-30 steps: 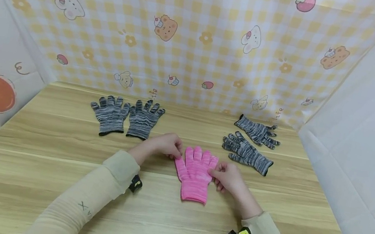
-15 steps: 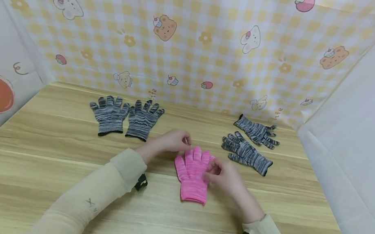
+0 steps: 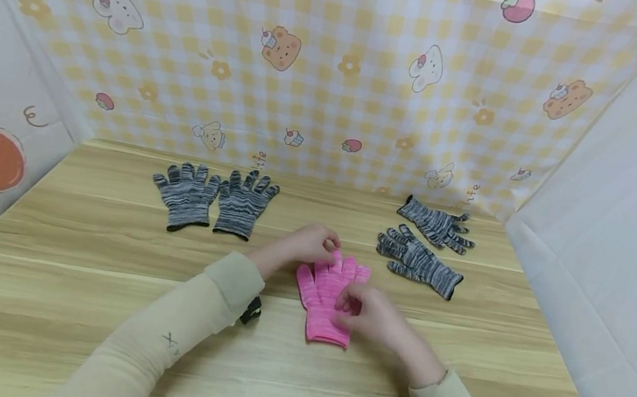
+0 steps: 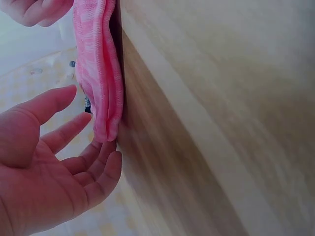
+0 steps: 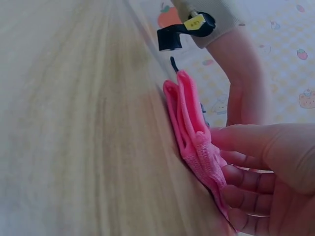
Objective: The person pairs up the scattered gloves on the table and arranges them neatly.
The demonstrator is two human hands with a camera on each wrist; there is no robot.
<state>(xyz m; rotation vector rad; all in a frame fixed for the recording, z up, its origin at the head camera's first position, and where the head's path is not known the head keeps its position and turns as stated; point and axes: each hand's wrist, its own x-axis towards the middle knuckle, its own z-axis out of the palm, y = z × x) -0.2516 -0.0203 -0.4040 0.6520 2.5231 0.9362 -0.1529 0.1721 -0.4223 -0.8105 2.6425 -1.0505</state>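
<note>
A pink knitted glove (image 3: 322, 301) lies flat near the middle of the wooden table, fingers pointing away and cuff toward me. My left hand (image 3: 311, 243) is at its fingertips, partly covering them. In the left wrist view that hand's fingers (image 4: 61, 132) are loosely bent beside the pink fabric, thumb apart. Over the glove's right side, my right hand (image 3: 378, 314) hides part of its palm. The right wrist view has the right thumb (image 5: 241, 137) and fingers right at the glove (image 5: 199, 152), not pinched together. Several fabric layers show at the cuff.
Two grey-striped gloves (image 3: 244, 203) lie side by side at the back left. Another two grey-striped gloves (image 3: 423, 262) lie angled at the back right. A yellow checked curtain (image 3: 337, 89) hangs behind the table (image 3: 262, 386), with white cloth on both sides.
My left hand has moved right along the pink glove's fingertips, off its thumb. My right hand has let go of the glove's right edge and moved toward the cuff. The glove has hardly moved.
</note>
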